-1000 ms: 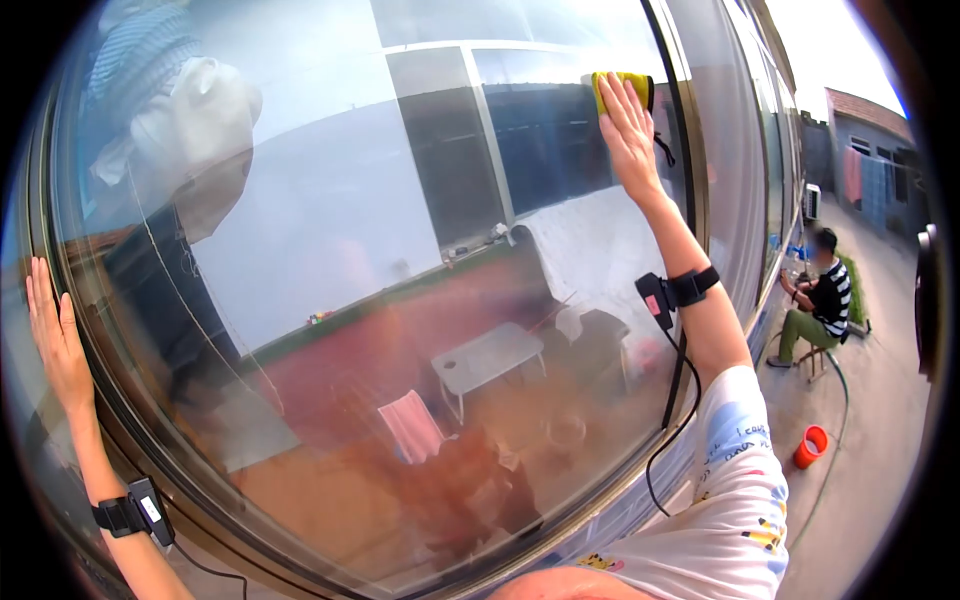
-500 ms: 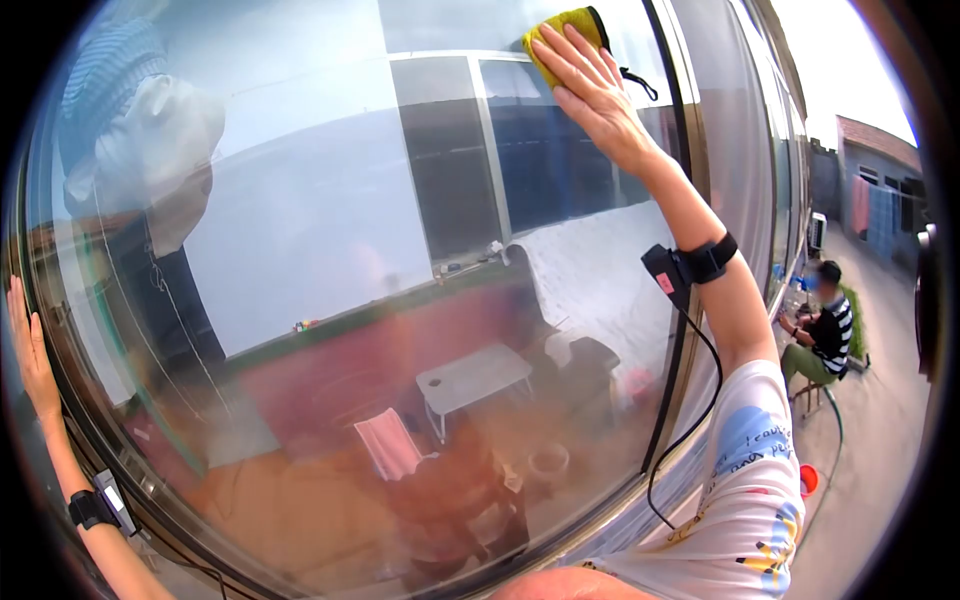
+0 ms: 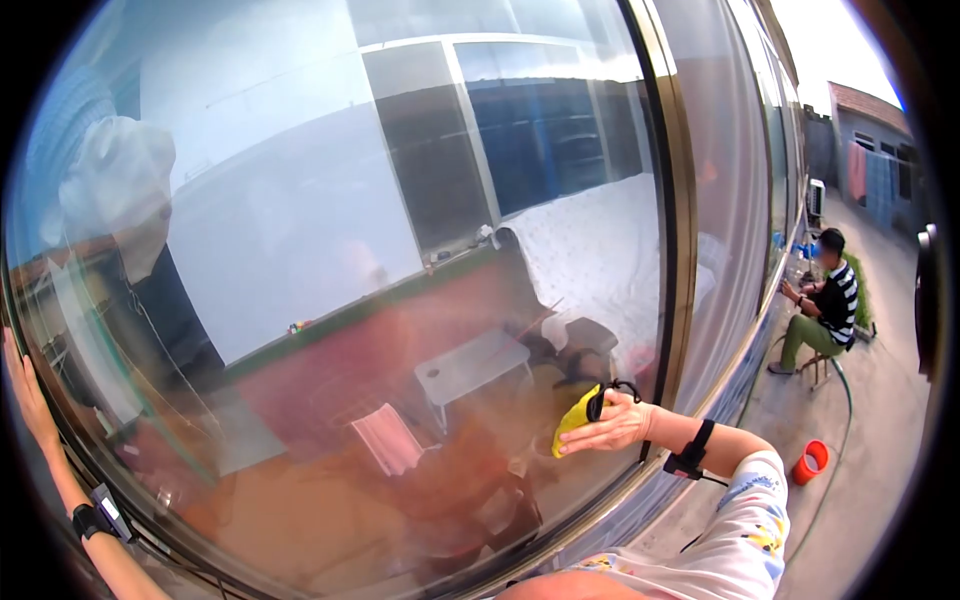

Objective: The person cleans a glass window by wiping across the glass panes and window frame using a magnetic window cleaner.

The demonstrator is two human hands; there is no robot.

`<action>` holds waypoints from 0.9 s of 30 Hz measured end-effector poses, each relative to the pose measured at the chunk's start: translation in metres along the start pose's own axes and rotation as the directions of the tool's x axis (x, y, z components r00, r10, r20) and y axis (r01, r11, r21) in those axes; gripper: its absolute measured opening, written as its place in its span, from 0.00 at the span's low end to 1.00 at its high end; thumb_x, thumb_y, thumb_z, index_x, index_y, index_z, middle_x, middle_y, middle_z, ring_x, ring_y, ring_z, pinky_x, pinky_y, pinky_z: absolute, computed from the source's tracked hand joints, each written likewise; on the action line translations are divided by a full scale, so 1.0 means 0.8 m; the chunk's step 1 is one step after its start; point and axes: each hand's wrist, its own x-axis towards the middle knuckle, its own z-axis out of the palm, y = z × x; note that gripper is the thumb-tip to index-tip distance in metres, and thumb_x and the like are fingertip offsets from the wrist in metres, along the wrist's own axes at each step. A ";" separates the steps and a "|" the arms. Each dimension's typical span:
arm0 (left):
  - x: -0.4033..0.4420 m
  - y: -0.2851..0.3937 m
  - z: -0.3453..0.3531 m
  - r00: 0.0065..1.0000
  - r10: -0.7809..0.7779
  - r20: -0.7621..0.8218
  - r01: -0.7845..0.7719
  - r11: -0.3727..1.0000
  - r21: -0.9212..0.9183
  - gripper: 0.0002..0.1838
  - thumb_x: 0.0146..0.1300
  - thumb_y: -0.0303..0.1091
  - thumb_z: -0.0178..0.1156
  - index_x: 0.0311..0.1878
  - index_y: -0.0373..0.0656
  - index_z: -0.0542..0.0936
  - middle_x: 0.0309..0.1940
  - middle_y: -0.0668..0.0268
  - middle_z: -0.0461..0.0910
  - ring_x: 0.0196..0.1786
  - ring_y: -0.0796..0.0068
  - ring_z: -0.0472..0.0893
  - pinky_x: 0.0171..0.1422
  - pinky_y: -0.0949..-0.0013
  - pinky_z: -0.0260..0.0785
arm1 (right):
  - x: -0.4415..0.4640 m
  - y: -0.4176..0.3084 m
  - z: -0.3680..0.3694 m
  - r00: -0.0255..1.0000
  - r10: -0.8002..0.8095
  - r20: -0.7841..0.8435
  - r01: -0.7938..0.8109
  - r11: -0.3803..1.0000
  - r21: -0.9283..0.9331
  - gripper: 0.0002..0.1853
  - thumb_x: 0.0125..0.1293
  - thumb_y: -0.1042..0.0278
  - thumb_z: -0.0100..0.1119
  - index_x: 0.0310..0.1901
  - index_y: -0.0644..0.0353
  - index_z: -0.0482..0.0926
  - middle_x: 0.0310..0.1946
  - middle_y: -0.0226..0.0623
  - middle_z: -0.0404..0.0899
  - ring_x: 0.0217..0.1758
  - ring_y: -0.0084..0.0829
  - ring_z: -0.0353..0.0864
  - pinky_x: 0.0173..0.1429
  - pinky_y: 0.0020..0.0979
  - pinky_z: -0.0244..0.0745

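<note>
Low on the large window pane (image 3: 300, 250), near its right frame, my right hand (image 3: 606, 424) is closed on a yellow cloth (image 3: 577, 420) with dark edging and a black loop. The cloth is against or very close to the glass. At the far left edge of the view, my left hand (image 3: 30, 390) rests by the window's left frame with its fingers stretched out, holding nothing; part of it lies at the dark image border. Both wrists carry black straps with small devices.
To the right a seated person (image 3: 828, 300) in a striped top is on a stool beside the wall. A red bucket (image 3: 810, 462) stands on the paving near a green hose (image 3: 848, 400). Through the glass, a small table (image 3: 472, 368) and a pink cloth (image 3: 388, 440) show.
My right hand has gone from the upper part of the pane down to its lower right with the yellow cloth. My left hand now appears lower at the left edge.
</note>
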 end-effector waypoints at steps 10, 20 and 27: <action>0.002 0.029 -0.007 0.999 0.026 -0.026 -0.027 0.999 -0.047 0.28 0.75 0.41 0.43 0.71 0.33 0.61 0.71 0.45 0.59 0.74 0.48 0.57 0.78 0.54 0.45 | 0.225 0.426 -0.178 0.775 0.536 -0.335 -0.560 0.828 0.028 0.29 0.75 0.52 0.39 0.74 0.53 0.58 0.77 0.39 0.49 0.81 0.38 0.40 0.79 0.42 0.34; 0.020 0.070 -0.015 0.999 -0.002 -0.041 -0.005 0.987 -0.159 0.27 0.75 0.41 0.43 0.71 0.33 0.61 0.71 0.46 0.58 0.74 0.48 0.57 0.78 0.54 0.46 | 0.121 0.221 -0.082 0.833 0.489 -0.257 -0.510 0.860 -0.018 0.24 0.72 0.55 0.44 0.68 0.48 0.69 0.73 0.35 0.58 0.78 0.44 0.49 0.78 0.49 0.32; 0.033 0.173 -0.037 0.989 0.005 -0.146 -0.041 0.969 -0.243 0.27 0.76 0.40 0.43 0.71 0.35 0.61 0.71 0.48 0.59 0.74 0.50 0.58 0.78 0.56 0.47 | -0.015 -0.114 0.022 0.950 0.126 0.287 -0.220 0.920 0.325 0.36 0.56 0.65 0.60 0.69 0.33 0.66 0.69 0.15 0.65 0.62 0.23 0.70 0.65 0.39 0.57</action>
